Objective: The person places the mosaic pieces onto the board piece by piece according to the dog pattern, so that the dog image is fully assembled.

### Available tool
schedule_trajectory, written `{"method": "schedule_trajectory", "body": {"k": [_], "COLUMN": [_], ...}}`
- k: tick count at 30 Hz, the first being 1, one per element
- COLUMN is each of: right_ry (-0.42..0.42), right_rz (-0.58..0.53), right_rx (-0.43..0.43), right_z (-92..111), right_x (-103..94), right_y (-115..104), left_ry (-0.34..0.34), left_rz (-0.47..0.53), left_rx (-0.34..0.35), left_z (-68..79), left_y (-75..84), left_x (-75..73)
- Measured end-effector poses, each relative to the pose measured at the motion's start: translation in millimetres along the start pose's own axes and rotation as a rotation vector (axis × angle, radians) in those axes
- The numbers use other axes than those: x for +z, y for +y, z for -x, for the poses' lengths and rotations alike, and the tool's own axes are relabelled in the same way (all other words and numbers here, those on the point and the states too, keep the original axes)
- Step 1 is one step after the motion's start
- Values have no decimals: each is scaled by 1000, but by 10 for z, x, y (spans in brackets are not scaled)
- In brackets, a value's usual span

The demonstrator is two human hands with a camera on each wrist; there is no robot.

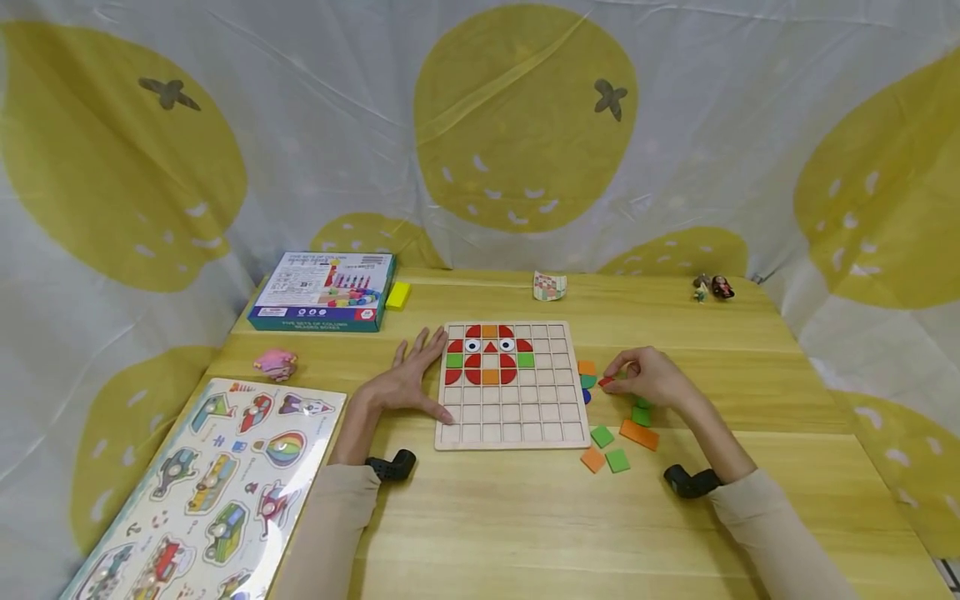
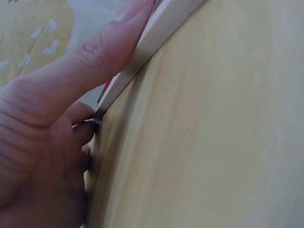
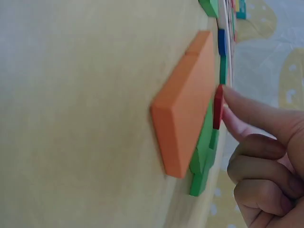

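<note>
A wooden grid board [image 1: 510, 414] lies on the table with red, orange, green and eye-printed tiles set in its upper left squares. My left hand [image 1: 405, 382] is spread along the board's left side. Its thumb [image 2: 95, 59] rests on the near left corner, and the other fingers reach up that edge. To the right of the board, my right hand [image 1: 648, 377] pinches a small red tile [image 3: 218, 107] between thumb and index finger, the remaining fingers curled in. Below that hand are orange tiles [image 3: 187, 102] and green tiles [image 3: 204, 147].
Loose green [image 1: 602, 437] and orange tiles [image 1: 592, 460] lie near the board's right corner. A picture puzzle [image 1: 303, 492] covers the left side. Farther back are a pink toy [image 1: 276, 364], a boxed set [image 1: 322, 292], a yellow block [image 1: 398, 296], a printed card [image 1: 550, 287] and small figurines [image 1: 722, 287].
</note>
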State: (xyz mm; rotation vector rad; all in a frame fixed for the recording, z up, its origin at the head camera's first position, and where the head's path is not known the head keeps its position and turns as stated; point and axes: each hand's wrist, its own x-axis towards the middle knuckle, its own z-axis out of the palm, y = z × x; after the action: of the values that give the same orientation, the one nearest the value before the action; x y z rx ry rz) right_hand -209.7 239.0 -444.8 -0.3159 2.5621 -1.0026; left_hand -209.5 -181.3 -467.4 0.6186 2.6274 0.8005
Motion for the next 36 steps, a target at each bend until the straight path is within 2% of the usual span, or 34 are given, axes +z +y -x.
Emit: {"method": "schedule_trajectory", "body": {"k": [3,8,12,15,19,22,31,34,36], "right_ry": [12,14,-39,-29,44,35,-30,-36,-28], "right_rz": [18,50,8,-15,-25,-50,-46,-32,-33], "right_rx": [22,-9,-48,-57,9,29,-23,-80,-135], "right_z": [-9,-29,-45,-67,-104,-118,-134,-148,-166], "right_x": [-30,-58,-83,-98,-117,-127,-118,-126,-120], "right_y": [6,18,36,47,39,29,107,106,28], "left_ry": [-2,2,-3,-6,0,-1,0,-2,5], "left_rz": [1,8,10,9,15,19,14,17,27], "left_rx": [-2,0,-4,-6,-1,-1,1,5,4], "left_z": [3,3,11,14,2,0,6,5,10], "left_y": [-6,-10,-10,-5,-3,1,-5,0,4], "left_x": [6,7,11,10,8,6,10,1,-12]}}
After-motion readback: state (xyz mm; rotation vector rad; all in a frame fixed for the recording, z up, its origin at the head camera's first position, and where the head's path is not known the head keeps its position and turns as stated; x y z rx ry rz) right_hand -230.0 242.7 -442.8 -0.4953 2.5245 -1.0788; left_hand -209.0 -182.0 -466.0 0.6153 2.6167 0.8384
